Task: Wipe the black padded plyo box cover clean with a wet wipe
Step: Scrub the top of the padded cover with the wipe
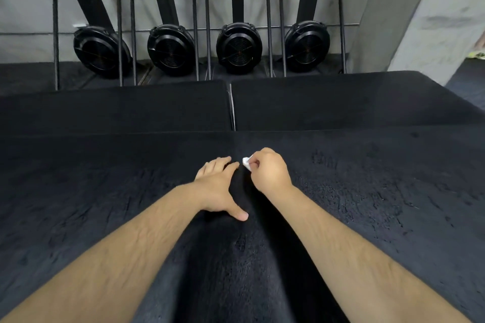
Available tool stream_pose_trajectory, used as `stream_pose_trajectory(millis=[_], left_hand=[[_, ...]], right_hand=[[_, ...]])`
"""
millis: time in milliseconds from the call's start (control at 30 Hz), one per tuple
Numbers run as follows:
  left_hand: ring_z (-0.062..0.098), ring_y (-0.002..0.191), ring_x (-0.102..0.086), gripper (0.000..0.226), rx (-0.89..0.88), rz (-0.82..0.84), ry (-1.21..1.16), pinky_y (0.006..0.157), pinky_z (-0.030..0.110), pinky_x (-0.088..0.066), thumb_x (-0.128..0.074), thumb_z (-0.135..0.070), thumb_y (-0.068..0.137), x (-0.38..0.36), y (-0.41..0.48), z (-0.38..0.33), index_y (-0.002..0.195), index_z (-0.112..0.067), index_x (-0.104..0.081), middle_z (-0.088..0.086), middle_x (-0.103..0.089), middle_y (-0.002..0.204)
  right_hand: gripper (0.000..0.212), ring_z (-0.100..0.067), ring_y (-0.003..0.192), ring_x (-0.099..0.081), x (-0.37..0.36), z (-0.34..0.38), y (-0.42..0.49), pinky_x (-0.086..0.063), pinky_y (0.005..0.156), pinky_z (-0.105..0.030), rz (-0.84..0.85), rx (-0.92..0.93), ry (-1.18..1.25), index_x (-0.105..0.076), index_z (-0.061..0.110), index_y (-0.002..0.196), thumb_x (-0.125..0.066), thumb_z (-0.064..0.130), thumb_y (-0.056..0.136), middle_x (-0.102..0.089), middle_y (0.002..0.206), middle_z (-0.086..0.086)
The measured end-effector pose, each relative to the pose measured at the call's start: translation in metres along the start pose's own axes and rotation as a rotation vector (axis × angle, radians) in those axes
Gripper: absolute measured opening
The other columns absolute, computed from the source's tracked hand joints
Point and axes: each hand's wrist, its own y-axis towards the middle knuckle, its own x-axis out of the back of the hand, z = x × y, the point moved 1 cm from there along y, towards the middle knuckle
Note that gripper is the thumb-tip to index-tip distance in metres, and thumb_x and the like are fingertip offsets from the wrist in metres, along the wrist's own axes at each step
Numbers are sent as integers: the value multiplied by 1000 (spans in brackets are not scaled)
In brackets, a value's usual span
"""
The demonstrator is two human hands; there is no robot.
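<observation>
Midway between the plyo box cover's (367,204) side edges, the left hand (219,189) lies flat with straight fingers, apparently bracing the padding, while the right hand (267,170) pinches a small wadded wet wipe (246,162) against it to scrub.

Soft, even light from above brightens the far grey wall (26,8) and the bare forearms (131,244), while the black padded cover (105,191) soaks it up, showing faint texture. A deep shadow lies between the arms, near. The wide lens bows straight lines toward the edges, where detail softens.
</observation>
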Motion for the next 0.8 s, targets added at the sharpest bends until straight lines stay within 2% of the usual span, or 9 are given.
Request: stream_pose_trajectory(millis=[67,133,233,367,467,533,633,733,800], left_hand=[[12,144,35,144,5,74,-54,122,40,16,-85,-65,57,-5,10,5,159,-28,11,-10,27,162],[7,139,42,147,-4,104,-74,120,41,20,-82,-70,56,-11,18,13,157,-30,17,-13,34,158],[5,137,44,148,-17,110,-63,119,40,22,-80,-74,55,-15,22,18,155,-33,20,-16,36,157],[5,135,45,149,-18,136,-46,119,42,22,-79,-75,54,-16,23,16,155,-32,21,-17,39,155],[5,134,46,149,-22,132,-67,119,41,23,-80,-74,54,-16,24,16,154,-33,22,-17,40,153],[5,134,47,149,-24,140,-72,118,41,24,-81,-74,54,-15,25,17,154,-34,22,-18,40,153],[4,134,46,149,-23,152,-92,118,41,24,-81,-73,54,-15,26,18,154,-35,22,-18,40,153],[3,135,45,148,-31,143,-111,118,39,24,-82,-72,54,-13,24,17,155,-36,20,-19,38,154],[2,136,44,147,-6,140,-115,117,37,24,-82,-72,54,-12,22,21,155,-35,18,-20,37,155]], right_hand=[[35,-24,79,-58,4,-1,16,-42,60,-27,-25,-28,-51,-52,13,60,-52,1,92,-57,99,-6],[39,-19,76,-55,-7,5,17,-36,57,-22,-27,4,-41,-47,18,57,-54,0,92,-55,95,-5],[21,-19,81,-58,-15,4,23,-47,68,-29,4,83,8,-67,6,76,-56,5,94,-59,94,-5],[13,-19,95,-59,-15,6,65,-45,76,-27,25,22,-18,-69,7,92,-56,5,92,-60,102,-4],[30,-17,81,-56,-26,15,82,-39,66,-26,7,34,-73,-51,16,66,-52,-5,88,-54,97,0],[41,-19,78,-55,-26,19,95,-39,65,-27,14,33,-89,-41,20,58,-54,-5,87,-50,94,1],[41,-24,82,-62,-18,25,105,-46,68,-31,58,-30,-116,-41,18,58,-58,-2,90,-54,100,-1],[40,-21,82,-62,-15,27,82,-50,72,-31,37,-14,-136,-43,20,58,-58,-2,88,-58,99,0],[37,-23,82,-64,-18,24,61,-51,73,-31,93,1,-127,-45,17,58,-57,-2,88,-61,96,-2]])
